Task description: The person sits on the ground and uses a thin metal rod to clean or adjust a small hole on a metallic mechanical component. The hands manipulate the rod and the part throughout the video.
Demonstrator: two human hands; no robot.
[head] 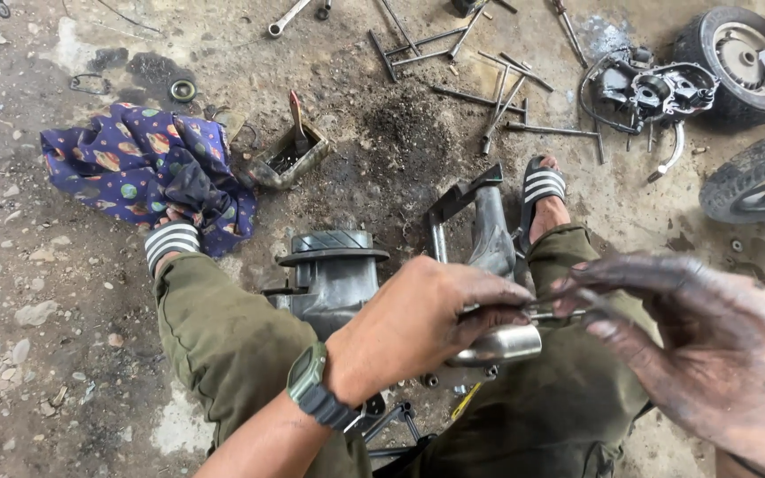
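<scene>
left hand (418, 323), greasy, green watch on the wrist, fingers curled tight around a shiny rounded steel part (499, 345) with a thin metal rod sticking out of it toward the right. right hand (710, 345), blackened with oil, fingers half spread, thumb and forefinger pinching the rod's end; cannot tell exactly how firmly. both hands meet just above the person's lap, olive trousers below.

just behind the left hand stands a black ribbed plastic-and-metal engine housing (334, 270) between the knees, partly hidden by the left forearm. beside it a grey bent metal bracket (480, 217) leans near the right foot in a striped black-and-white sandal.

further out: a small rusty square tin (289, 155) with a brush in it, just beside a crumpled blue patterned cloth (139, 164) under the other sandal. long dark t-handle wrenches (489, 84) lie scattered on the gritty oil-stained concrete floor (64, 292). top right, a black engine crankcase (652, 88) near a small rubber wheel (737, 62), a tyre edge below it.
</scene>
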